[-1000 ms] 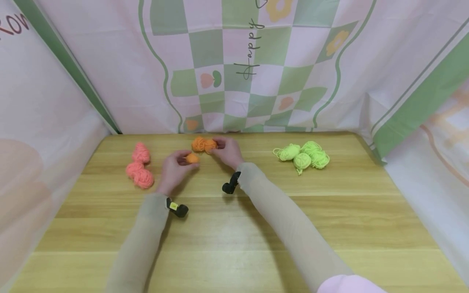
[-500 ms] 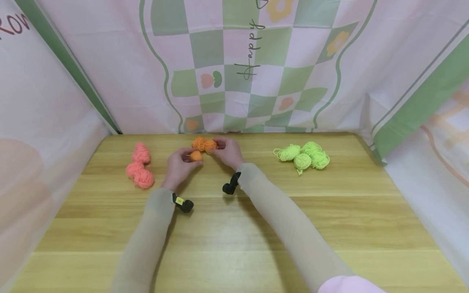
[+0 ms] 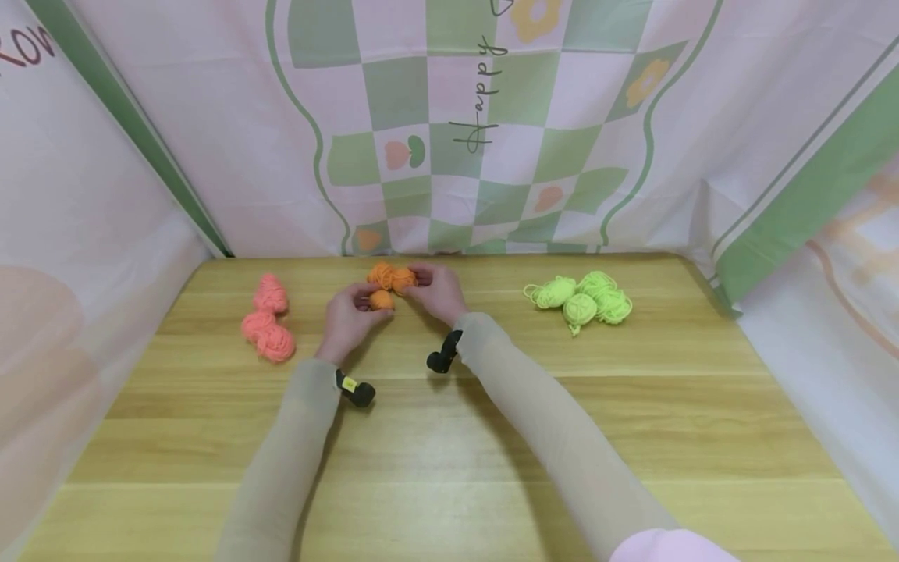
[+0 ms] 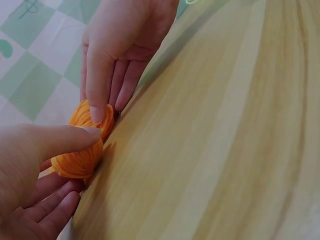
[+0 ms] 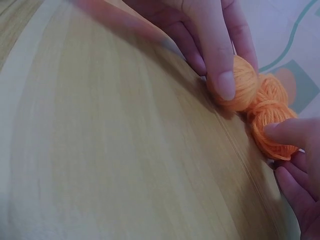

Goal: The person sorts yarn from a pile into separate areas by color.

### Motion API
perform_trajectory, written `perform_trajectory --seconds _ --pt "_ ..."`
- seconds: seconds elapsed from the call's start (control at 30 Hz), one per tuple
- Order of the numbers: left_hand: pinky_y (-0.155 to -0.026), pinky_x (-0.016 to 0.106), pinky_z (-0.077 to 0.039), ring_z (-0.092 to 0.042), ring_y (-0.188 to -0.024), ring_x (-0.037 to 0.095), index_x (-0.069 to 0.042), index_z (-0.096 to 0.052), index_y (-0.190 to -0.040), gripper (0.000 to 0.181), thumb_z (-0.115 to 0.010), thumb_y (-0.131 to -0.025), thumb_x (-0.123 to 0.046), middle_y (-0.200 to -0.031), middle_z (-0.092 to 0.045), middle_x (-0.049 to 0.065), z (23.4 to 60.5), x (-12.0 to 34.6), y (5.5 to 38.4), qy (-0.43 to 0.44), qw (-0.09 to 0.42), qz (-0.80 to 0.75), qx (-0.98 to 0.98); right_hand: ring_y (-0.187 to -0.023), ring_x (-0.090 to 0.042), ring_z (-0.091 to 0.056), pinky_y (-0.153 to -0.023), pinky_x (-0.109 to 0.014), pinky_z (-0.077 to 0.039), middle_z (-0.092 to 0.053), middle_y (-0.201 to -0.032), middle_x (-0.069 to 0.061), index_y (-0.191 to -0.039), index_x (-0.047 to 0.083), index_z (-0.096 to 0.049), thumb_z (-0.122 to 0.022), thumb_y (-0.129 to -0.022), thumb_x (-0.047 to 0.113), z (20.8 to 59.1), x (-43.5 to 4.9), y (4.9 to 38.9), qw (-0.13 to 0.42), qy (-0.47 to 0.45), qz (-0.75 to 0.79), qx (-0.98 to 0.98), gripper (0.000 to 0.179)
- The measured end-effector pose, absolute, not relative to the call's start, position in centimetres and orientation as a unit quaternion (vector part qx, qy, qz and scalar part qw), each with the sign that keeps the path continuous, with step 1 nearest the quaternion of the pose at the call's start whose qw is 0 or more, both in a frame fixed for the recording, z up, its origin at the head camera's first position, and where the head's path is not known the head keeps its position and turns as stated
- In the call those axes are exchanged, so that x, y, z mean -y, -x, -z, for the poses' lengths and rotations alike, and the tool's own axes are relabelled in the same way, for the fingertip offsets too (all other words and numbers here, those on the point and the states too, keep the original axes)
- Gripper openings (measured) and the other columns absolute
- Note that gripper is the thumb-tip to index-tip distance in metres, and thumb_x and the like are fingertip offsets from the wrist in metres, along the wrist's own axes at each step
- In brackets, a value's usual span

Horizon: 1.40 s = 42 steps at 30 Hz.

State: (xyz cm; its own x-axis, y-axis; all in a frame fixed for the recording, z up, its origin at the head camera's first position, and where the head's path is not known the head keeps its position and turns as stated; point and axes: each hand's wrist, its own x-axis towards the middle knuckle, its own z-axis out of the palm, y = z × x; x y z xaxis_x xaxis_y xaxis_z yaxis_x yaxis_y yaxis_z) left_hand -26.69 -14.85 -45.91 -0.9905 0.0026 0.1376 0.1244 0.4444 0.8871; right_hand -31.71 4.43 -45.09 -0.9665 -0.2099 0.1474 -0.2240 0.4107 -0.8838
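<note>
My left hand (image 3: pixel 349 320) holds a small orange yarn ball (image 3: pixel 381 300) between thumb and fingers, low over the table near its back edge. Just behind that ball lie two more orange yarn balls (image 3: pixel 382 275), side by side. My right hand (image 3: pixel 438 292) grips the right one of these, its thumb on the near side, as the right wrist view shows with the yarn ball (image 5: pixel 274 135). In the left wrist view the held yarn ball (image 4: pixel 77 162) sits right against the other one under the right thumb.
Coral pink yarn balls (image 3: pixel 270 320) lie together at the left of the wooden table (image 3: pixel 449 453). Several lime green yarn balls (image 3: pixel 579 308) are grouped at the right. A patterned curtain (image 3: pixel 463 172) hangs along the table's back edge.
My left hand has moved right and slightly back, bringing its orange yarn ball up to the other two. My right hand has stayed in place on its yarn ball.
</note>
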Motion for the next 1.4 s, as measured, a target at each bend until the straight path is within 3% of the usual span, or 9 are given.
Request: perform_trajectory --seconds 0.7,1.1,1.4 --pt "-0.103 0.042 -0.048 -0.059 -0.118 0.031 -0.004 -0.06 -0.137 0.063 -0.087 -0.081 -0.013 -0.133 -0.062 0.016 44.6 16.5 25.2 0.02 0.031 0.545 0.838 -0.109 -0.026 -0.067 -0.091 -0.029 -0.055 -0.066 -0.128 -0.019 -0.133 -0.003 -0.063 -0.079 -0.09 0.007 45.5 -4.4 31.8 0.002 -0.137 -0.527 0.839 0.047" --pt "-0.106 0.047 -0.046 -0.055 -0.125 0.037 -0.001 -0.055 -0.141 0.061 -0.082 -0.088 -0.012 -0.139 -0.057 0.02 43.7 18.6 24.0 0.038 0.056 0.546 0.835 -0.112 -0.029 -0.066 -0.093 -0.03 -0.054 -0.065 -0.13 -0.019 -0.136 -0.004 -0.06 -0.079 -0.09 0.007 44.9 -4.6 31.3 -0.009 -0.128 -0.549 0.826 0.05" --pt "-0.108 0.047 -0.044 -0.056 -0.123 0.039 0.0 -0.059 -0.138 0.058 -0.084 -0.086 -0.012 -0.136 -0.06 0.022 42.9 20.0 23.2 0.03 0.093 0.543 0.834 -0.115 -0.027 -0.064 -0.097 -0.031 -0.052 -0.063 -0.134 -0.016 -0.137 0.0 -0.06 -0.081 -0.089 0.011 45.0 -5.0 31.3 -0.017 -0.123 -0.553 0.824 0.053"
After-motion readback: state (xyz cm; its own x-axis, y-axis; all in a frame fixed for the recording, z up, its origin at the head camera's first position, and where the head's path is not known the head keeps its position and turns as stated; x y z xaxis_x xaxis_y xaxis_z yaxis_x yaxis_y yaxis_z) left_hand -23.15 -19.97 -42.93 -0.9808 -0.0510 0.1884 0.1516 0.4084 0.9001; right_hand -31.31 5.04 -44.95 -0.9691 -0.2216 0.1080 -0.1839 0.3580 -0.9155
